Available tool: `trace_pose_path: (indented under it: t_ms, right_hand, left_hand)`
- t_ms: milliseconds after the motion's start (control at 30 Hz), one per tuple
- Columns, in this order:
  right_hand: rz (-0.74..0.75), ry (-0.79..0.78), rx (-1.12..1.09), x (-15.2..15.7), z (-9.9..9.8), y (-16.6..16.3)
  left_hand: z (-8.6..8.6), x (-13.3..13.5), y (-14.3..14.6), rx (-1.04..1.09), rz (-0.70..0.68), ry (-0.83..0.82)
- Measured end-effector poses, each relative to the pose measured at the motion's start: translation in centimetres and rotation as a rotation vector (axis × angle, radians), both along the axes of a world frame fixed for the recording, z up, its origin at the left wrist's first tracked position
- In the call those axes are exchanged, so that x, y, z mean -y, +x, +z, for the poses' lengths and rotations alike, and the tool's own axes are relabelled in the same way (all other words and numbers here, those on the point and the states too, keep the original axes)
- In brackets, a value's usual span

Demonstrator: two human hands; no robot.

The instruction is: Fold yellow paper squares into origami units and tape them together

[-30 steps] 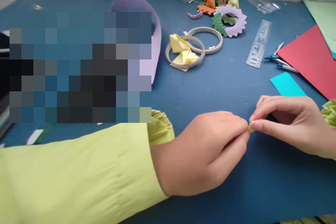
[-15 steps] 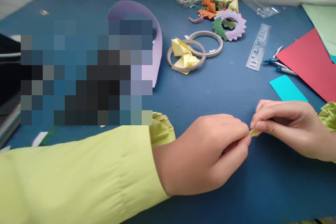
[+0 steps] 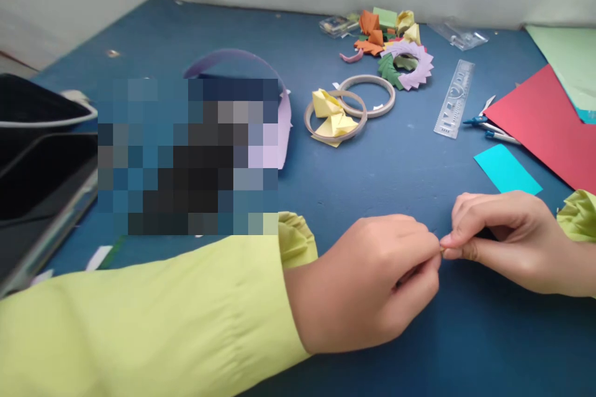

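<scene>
While both hands pinch it, the small yellow paper piece (image 3: 442,250) sits almost hidden between our fingertips, just above the blue table (image 3: 410,192) and towards its near side. Our left hand (image 3: 372,279) is curled nearly into a fist, with thumb and forefinger closed on one end. Our right hand (image 3: 505,239) closes thumb and forefinger on the other end, so the two sets of fingertips meet.

We judge this to be a fine pinch or crease on a tiny folded bit. Any further move calls for a tight, steady grip from both hands, since so little paper shows.

Further back, one tape ring (image 3: 359,124) serves as a holder: yellow folded pieces (image 3: 333,118) lie in it, one spilling over its near rim. A second tape ring (image 3: 392,96) touches it from behind. A clear plastic case (image 3: 335,25) lies at the far edge, and we cannot tell what it holds.
</scene>
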State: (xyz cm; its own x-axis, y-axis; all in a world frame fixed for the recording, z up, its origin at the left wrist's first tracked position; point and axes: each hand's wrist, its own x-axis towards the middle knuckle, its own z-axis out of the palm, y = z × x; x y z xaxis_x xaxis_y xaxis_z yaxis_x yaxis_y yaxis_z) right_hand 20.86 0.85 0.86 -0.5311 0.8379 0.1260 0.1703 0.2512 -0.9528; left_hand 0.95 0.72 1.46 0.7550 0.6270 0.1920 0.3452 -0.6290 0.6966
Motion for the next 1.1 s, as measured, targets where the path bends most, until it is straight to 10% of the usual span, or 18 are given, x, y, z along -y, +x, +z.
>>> trace_pose_path:
  t_ms: [900, 1100]
  right_hand:
    - [-0.056, 0.199, 0.136, -0.6, -1.5, 0.4]
    - [-0.044, 0.294, 0.246, -1.3, -1.0, 0.6]
  left_hand:
    - [-1.3, -0.6, -0.3, -0.205, 0.081, 0.502]
    - [-0.6, -3.0, -1.7, -0.367, 0.369, 0.704]
